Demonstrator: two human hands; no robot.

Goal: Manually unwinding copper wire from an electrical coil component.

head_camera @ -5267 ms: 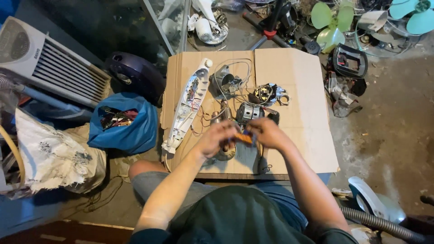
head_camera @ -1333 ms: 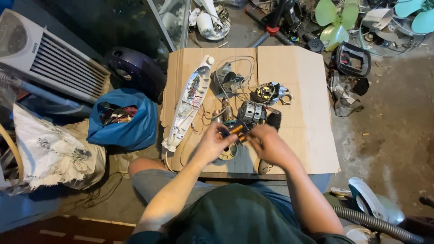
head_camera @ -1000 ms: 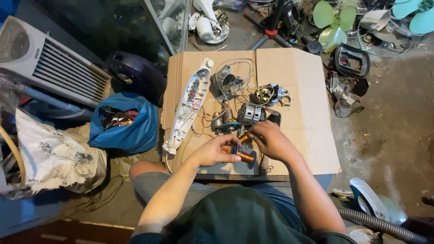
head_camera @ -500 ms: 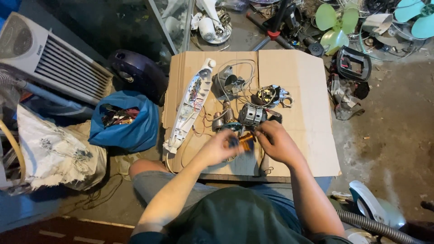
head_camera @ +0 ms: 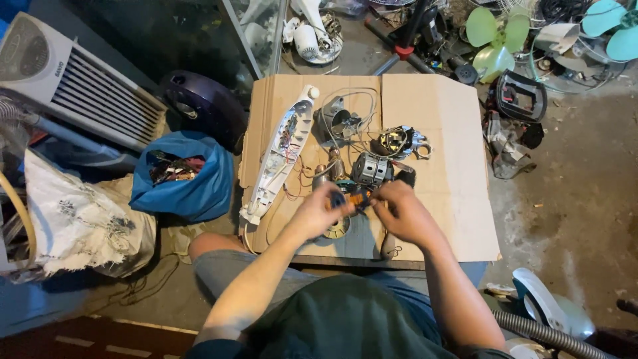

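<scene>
Dim, cluttered concrete floor (head_camera: 585, 179) around flattened cardboard (head_camera: 445, 133).

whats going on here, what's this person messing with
A person sits at a sheet of cardboard strewn with appliance parts. Both hands meet over a small orange and blue part: the left hand and the right hand pinch it between them, just below a small electric motor. A long white opened casing with wires showing lies to the left. A blue bag of scraps sits beside the cardboard.
</scene>
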